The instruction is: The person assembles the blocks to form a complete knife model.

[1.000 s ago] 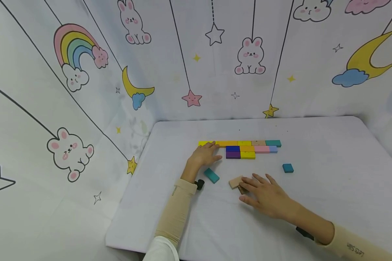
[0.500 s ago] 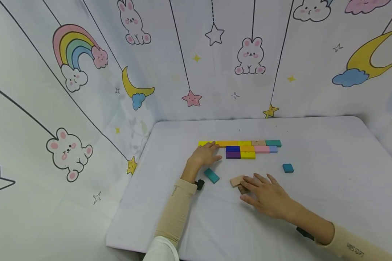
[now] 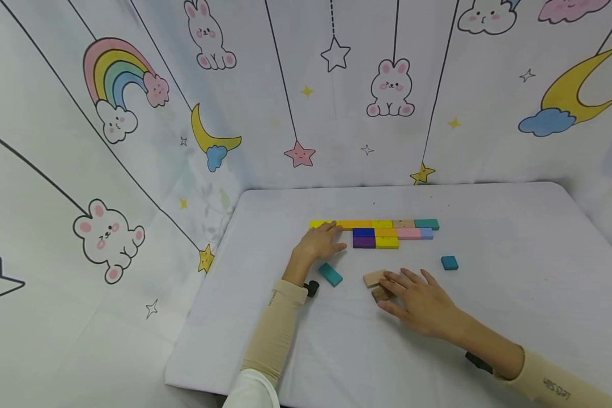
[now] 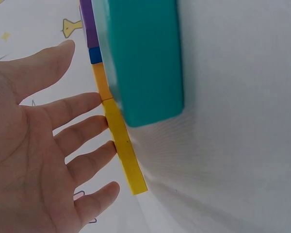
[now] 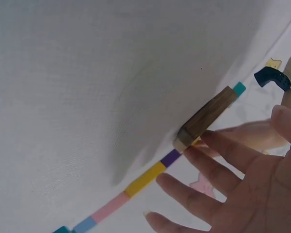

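My left hand (image 3: 316, 243) reaches to the left end of a row of coloured blocks. Its outstretched fingertips touch a yellow block (image 4: 125, 148) there, seen up close in the left wrist view. A teal block (image 3: 330, 274) lies loose near that wrist. Spread flat and low over the table, my right hand (image 3: 420, 303) has its fingertips at a light wooden block (image 3: 372, 278) and a dark brown block (image 3: 381, 293). These two lie close together, partly covered by the fingers. In the right wrist view the brown block (image 5: 206, 114) appears beside extended fingertips.
The back row also has an orange block (image 3: 356, 224), a tan block (image 3: 403, 224) and a green block (image 3: 426, 224). In front sit blue, orange, pink (image 3: 408, 233), light blue, purple (image 3: 364, 242) and yellow blocks. One blue block (image 3: 449, 263) lies apart at right.
My right hand has shifted slightly right, and the light wooden block has slid right with it. More of the brown block shows. My left hand has stayed in place.
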